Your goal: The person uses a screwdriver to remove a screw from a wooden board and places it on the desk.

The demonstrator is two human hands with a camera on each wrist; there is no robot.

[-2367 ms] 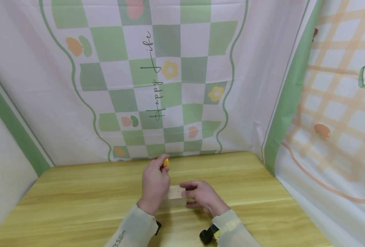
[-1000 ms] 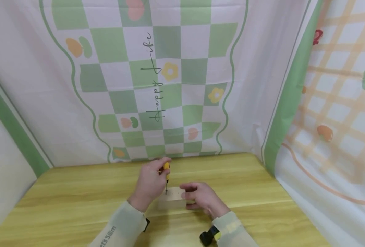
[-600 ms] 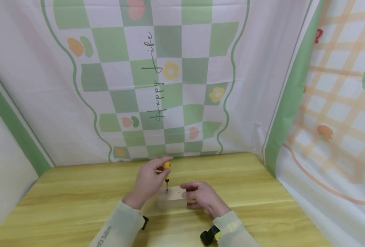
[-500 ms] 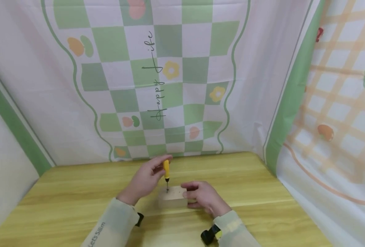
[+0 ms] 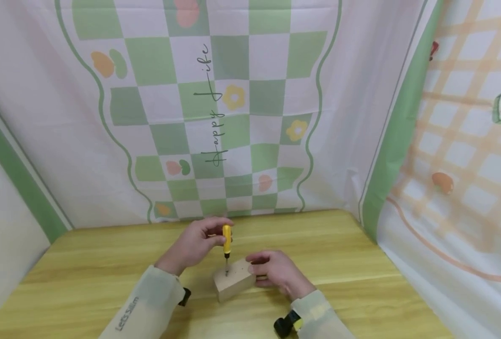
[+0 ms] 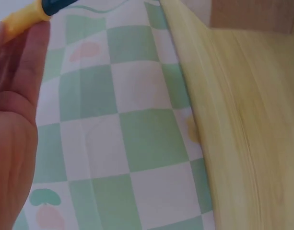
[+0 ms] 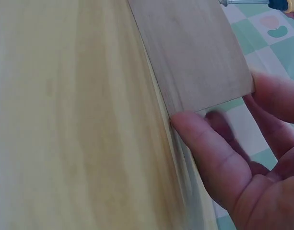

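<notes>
A pale wooden block (image 5: pixel 235 281) lies on the table at an angle, with small dark holes in its top. My left hand (image 5: pixel 192 244) pinches the yellow handle of a screwdriver (image 5: pixel 226 241) between thumb and fingers. The screwdriver stands nearly upright, its tip on a small dark screw (image 5: pixel 226 273) in the block's top. In the left wrist view, thumb and fingertips meet the yellow handle (image 6: pixel 26 20). My right hand (image 5: pixel 279 271) grips the block's right end; the right wrist view has its fingertips at the corners of the block (image 7: pixel 194 52).
The wood-grain table (image 5: pixel 106 268) extends to both sides of the hands. Behind its far edge hangs a green-and-white checked cloth (image 5: pixel 229 127). An orange-checked cloth (image 5: pixel 466 188) hangs on the right. Both wrists wear black devices (image 5: pixel 287 324).
The left hand has swung left and away from the block, uncovering the screwdriver, with its fingers shifting on the handle. The block's left end has turned toward the person. The right hand has barely moved.
</notes>
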